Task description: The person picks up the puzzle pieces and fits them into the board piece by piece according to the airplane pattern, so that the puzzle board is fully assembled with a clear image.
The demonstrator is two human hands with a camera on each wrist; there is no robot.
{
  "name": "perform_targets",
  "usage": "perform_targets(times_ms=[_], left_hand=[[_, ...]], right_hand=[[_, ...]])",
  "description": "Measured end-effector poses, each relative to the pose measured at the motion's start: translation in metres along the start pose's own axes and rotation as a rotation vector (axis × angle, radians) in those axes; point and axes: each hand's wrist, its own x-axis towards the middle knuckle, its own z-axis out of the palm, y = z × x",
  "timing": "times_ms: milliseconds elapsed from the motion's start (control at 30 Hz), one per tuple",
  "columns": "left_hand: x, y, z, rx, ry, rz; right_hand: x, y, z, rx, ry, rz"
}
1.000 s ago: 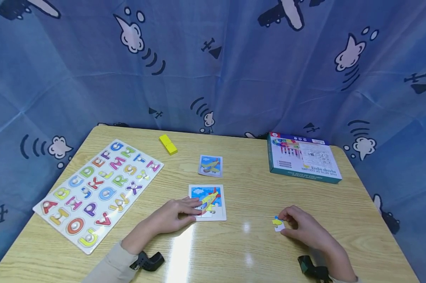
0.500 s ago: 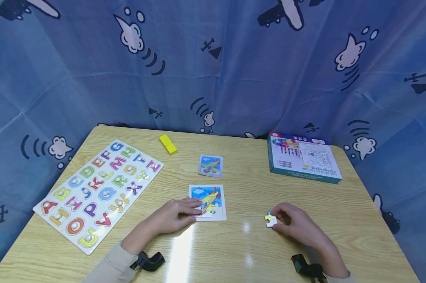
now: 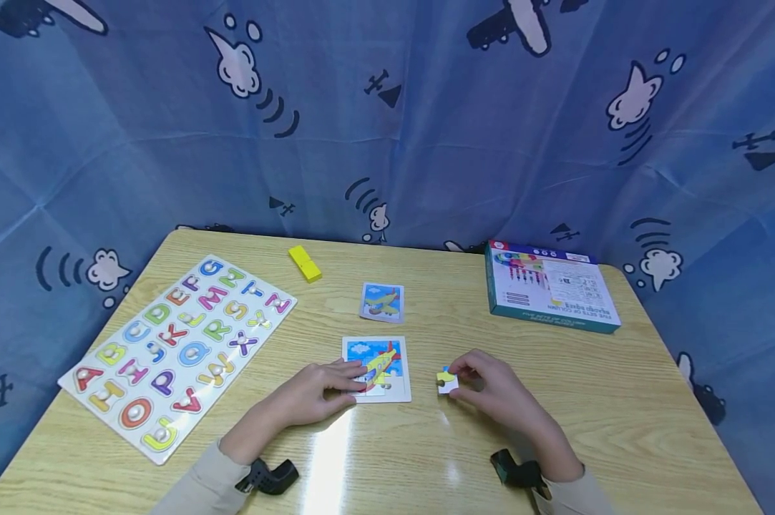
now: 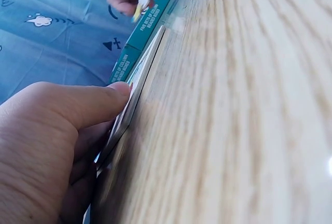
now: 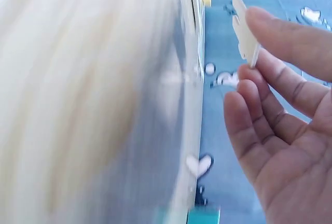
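A small puzzle piece (image 3: 447,383), yellow, blue and white, is pinched between thumb and fingers of my right hand (image 3: 499,390). In the right wrist view the piece (image 5: 245,33) is seen nearly edge-on, raised off the table. My left hand (image 3: 319,392) rests its fingers on the left part of a jigsaw puzzle board (image 3: 398,392) with a yellow airplane picture, covering some of it. The left wrist view has the left thumb (image 4: 101,102) on the board's edge. A picture card (image 3: 383,302) with a matching airplane lies just behind the board.
An alphabet peg board (image 3: 179,350) lies to the left. A yellow block (image 3: 305,264) sits at the back. A boxed bead set (image 3: 551,287) stands at the back right. Behind the wooden table (image 3: 593,372) hangs a blue patterned curtain (image 3: 451,143).
My right hand has moved left with the puzzle piece, from the right of the table to near the puzzle board. The left hand has stayed in place.
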Motion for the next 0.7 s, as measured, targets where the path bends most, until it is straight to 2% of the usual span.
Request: perform_targets(times_ms=[333,500,700], left_hand=[[0.001,-0.001,0.000,0.034,0.018,0.034],[0.001,-0.001,0.000,0.043,0.021,0.035],[0.001,-0.001,0.000,0.039,0.029,0.046]], right_hand=[[0.025,-0.026,0.025,0.016,-0.040,-0.077],[0.032,-0.031,0.036,0.024,-0.058,-0.075],[0.037,-0.032,0.048,0.018,-0.068,-0.113]])
